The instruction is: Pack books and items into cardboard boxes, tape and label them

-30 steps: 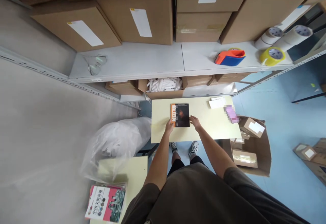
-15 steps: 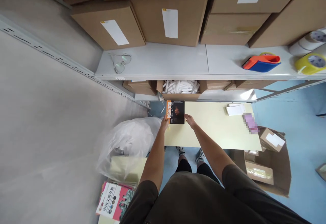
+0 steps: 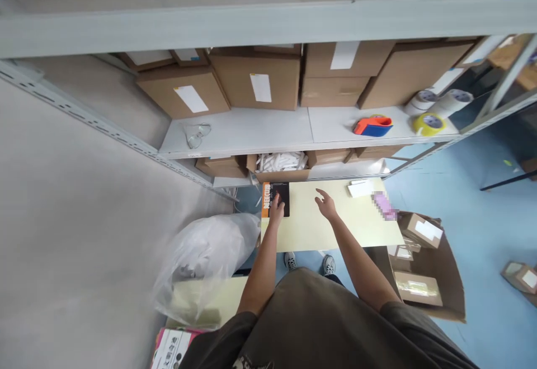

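A black book (image 3: 285,190) with an orange strip and large white characters lies at the left end of the pale yellow table (image 3: 304,229). My left hand (image 3: 276,211) is over the book's lower part, its fingers stretched out and apart; whether it presses on the cover I cannot tell. To the right, my right hand (image 3: 326,206) hovers above the tabletop with nothing in it, fingers apart. Farther right on the table lie white slips of paper (image 3: 361,189) and a blurred-out purple item (image 3: 384,206).
Ahead stands a grey shelf (image 3: 251,128) with cardboard boxes (image 3: 268,86), glasses (image 3: 195,135), an orange-and-blue tape dispenser (image 3: 373,126) and tape rolls (image 3: 428,124). A clear plastic bag (image 3: 205,246) bulges at the left. An open carton (image 3: 451,279) with parcels stands right of the table.
Both hands have let go of the book, which now lies on the table. My right hand has moved away to the right; my left has shifted over the cover. The view has tilted up.
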`<control>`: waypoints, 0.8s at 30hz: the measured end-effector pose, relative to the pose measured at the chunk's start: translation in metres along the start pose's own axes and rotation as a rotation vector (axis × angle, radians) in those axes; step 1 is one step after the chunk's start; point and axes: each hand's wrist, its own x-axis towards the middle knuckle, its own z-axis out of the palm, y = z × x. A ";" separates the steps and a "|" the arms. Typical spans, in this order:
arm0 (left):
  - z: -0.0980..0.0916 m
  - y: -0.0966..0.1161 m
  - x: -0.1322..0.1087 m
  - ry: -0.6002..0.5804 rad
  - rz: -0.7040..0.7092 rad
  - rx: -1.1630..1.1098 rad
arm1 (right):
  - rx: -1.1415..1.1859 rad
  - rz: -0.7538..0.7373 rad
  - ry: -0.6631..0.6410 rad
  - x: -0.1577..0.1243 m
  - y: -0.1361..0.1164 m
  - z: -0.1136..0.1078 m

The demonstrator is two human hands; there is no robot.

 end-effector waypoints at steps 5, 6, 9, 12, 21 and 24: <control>0.089 0.045 0.002 -0.144 0.080 0.028 | 0.030 -0.027 0.183 -0.016 0.011 -0.082; 0.107 0.055 0.001 -0.172 0.103 0.025 | 0.035 -0.019 0.213 -0.017 0.016 -0.100; 0.159 0.083 0.000 -0.235 0.152 0.026 | 0.045 -0.005 0.260 -0.013 0.027 -0.154; 0.207 0.106 0.000 -0.256 0.195 0.032 | 0.060 -0.059 0.290 0.005 0.030 -0.204; 0.294 0.153 -0.007 -0.174 0.260 0.006 | -0.183 -0.421 0.166 0.126 -0.055 -0.311; 0.296 0.162 -0.016 -0.117 0.273 -0.024 | -0.333 -0.557 0.143 0.176 -0.103 -0.327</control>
